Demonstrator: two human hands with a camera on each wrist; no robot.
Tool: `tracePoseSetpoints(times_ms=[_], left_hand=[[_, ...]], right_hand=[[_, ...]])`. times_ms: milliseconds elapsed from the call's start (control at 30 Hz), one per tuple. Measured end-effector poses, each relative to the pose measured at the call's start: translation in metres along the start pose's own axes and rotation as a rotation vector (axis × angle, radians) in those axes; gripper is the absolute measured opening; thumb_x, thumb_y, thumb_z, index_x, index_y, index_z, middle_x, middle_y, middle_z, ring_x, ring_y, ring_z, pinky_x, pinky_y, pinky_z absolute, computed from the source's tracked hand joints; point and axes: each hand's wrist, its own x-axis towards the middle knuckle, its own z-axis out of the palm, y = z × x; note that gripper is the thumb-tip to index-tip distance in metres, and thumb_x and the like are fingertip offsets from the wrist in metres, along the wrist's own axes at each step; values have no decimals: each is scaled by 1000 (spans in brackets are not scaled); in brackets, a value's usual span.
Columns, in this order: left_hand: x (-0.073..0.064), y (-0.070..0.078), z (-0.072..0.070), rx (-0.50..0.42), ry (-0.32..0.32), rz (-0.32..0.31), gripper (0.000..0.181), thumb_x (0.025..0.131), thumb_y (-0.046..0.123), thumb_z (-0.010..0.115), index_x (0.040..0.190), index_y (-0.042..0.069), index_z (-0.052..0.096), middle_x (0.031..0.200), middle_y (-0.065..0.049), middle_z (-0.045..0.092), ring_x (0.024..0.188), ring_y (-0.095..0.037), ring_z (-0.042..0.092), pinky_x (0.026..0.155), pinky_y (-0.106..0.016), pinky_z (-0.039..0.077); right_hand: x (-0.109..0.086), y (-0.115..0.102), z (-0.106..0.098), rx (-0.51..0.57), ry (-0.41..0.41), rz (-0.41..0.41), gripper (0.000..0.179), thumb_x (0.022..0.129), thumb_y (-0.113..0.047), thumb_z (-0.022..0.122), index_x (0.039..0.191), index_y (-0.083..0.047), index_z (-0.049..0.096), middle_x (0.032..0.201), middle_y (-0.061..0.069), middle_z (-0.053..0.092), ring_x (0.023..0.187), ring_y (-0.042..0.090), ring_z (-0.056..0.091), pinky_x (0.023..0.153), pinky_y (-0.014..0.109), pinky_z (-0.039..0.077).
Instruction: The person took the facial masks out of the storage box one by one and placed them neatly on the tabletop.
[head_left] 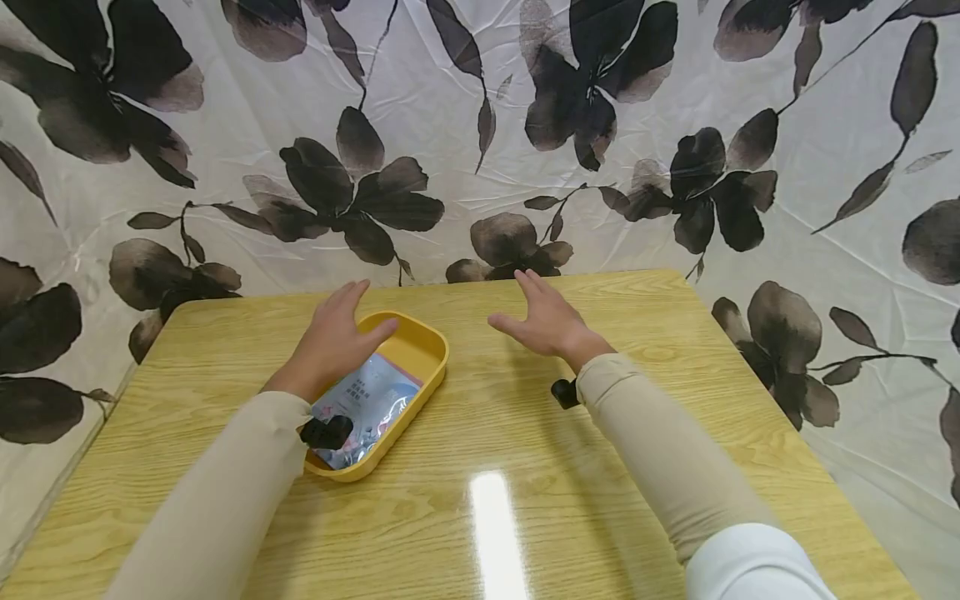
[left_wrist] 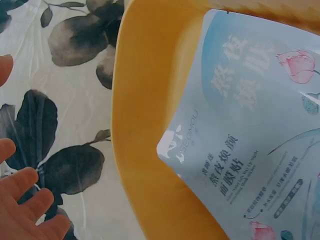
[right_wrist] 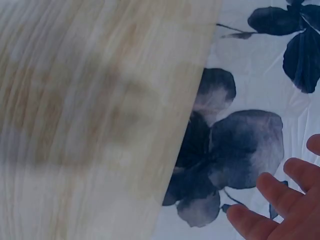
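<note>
Both left hand (head_left: 330,343) and right hand (head_left: 549,321) are empty, fingers extended. The left is nearer, by the left side of the yellow tray (head_left: 414,340), which runs lengthwise front-to-back on the worktop (head_left: 408,533), packet (head_left: 371,408) inside.

From here I see a tray (head_left: 442,367) on the left part of the surface (head_left: 450,525), with a packet (head_left: 375,400) lying in it, toward its near end. The person's left hand (head_left: 333,342) is above the tray's left side, its wrist camera (head_left: 327,432) over the packet. Across to the right, well apart from the tray, the right hand (head_left: 547,325) is over the surface, toward its far edge. Behind the surface, and along both its sides, hangs a cloth (head_left: 465,225).
</note>
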Motion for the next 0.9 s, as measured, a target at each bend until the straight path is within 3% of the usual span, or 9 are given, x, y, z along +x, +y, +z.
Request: tracePoseSetpoints(times_ms=[500,900], left_hand=[[-23,-18,3,-143,55,-12,87,98,54,56,160,6,18,163,-22,17,146,-46,17,112,-68,18],[-40,-37,4,-176,72,-68,87,98,57,53,160,6,19,161,-25,19,143,-49,20,109,-70,21]], right_hand=[[-1,-9,21,133,13,-24,92,92,-57,62,160,-9,21,163,12,24,148,29,21,118,45,22],[-3,-18,35,187,-11,-42,89,93,-54,64,160,-11,24,162,10,25,148,29,22,118,47,22]])
